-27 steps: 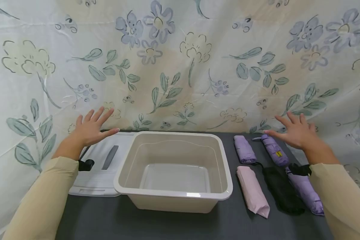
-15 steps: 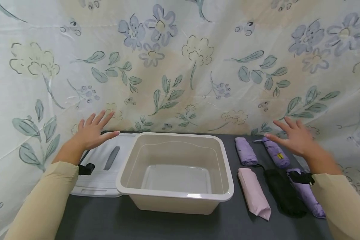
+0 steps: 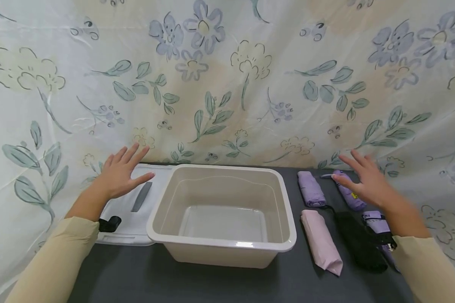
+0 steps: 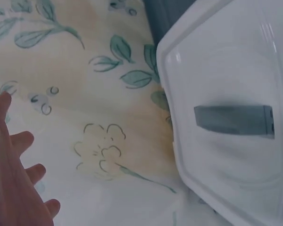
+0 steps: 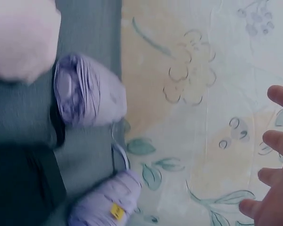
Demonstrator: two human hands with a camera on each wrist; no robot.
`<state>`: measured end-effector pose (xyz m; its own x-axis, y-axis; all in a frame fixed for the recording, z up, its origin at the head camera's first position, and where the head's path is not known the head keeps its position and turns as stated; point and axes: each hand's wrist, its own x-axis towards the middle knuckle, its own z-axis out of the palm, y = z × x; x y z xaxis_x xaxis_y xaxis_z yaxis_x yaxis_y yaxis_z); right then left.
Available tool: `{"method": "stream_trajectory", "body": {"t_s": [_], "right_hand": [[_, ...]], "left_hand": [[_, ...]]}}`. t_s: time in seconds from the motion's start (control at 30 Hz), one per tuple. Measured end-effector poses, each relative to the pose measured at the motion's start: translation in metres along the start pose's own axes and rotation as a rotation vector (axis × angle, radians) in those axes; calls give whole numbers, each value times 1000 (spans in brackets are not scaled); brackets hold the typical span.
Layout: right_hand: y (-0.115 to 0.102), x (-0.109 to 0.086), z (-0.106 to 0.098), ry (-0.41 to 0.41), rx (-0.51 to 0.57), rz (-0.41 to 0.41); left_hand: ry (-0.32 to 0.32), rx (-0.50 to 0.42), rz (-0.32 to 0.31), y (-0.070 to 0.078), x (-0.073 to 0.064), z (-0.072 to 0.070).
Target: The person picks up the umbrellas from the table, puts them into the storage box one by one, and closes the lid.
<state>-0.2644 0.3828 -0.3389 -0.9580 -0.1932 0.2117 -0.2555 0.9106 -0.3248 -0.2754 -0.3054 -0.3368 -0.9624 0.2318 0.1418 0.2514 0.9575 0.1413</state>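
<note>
My left hand [image 3: 122, 174] hovers with fingers spread over a white lid [image 3: 123, 216] that has a grey handle. To the right, my right hand [image 3: 369, 181] is also held up with its fingers spread, above a group of folded umbrellas. A purple umbrella [image 3: 311, 189] and another with a yellow tag [image 5: 115, 212] lie at the back. Nearer the front are a pink umbrella [image 3: 320, 242] and a black one [image 3: 358, 244]. One more purple umbrella [image 3: 375, 221] is partly hidden by my right wrist. Both hands hold nothing.
A deep beige plastic bin [image 3: 221, 256] stands in the middle of the dark grey table [image 3: 197, 286], its open top facing up and its rim overlapping the lid. A floral curtain [image 3: 250, 126] hangs along the back and sides.
Both hands have come down slightly and inward, the right one covering more of the tagged purple umbrella. The head view has shifted a little. Bin, lid and umbrellas stay where they were.
</note>
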Motion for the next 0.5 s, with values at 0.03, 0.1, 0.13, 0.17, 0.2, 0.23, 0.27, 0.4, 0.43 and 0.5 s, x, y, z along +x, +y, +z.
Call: {"method": "stream_trajectory", "body": {"t_s": [0.03,0.1,0.13,0.17,0.2,0.23,0.27,0.4,0.43,0.5], "right_hand": [[-3,-3,1,4,36,-11],[-7,-8,4,8,92,-27],[-9,-11,6,10,110,-35],[-11,-13,9,12,122,-42],[-13,-16,11,15,134,-50],[-14,-18,13,20,139,-56],[-16,-21,15,26,143,-64],[-21,-29,24,67,169,-98],[-22,-32,26,76,175,-101],[-25,-36,31,96,188,-114]], "left_hand": [[13,-8,10,2,-2,1],[41,-20,34,5,-7,4],[57,-26,48,6,-9,6],[74,-32,63,7,-12,8],[91,-37,76,8,-14,10],[110,-42,90,9,-17,11],[130,-45,104,9,-19,13],[197,-80,140,13,-25,19],[214,-96,148,15,-27,21],[241,-145,159,18,-30,25]]}}
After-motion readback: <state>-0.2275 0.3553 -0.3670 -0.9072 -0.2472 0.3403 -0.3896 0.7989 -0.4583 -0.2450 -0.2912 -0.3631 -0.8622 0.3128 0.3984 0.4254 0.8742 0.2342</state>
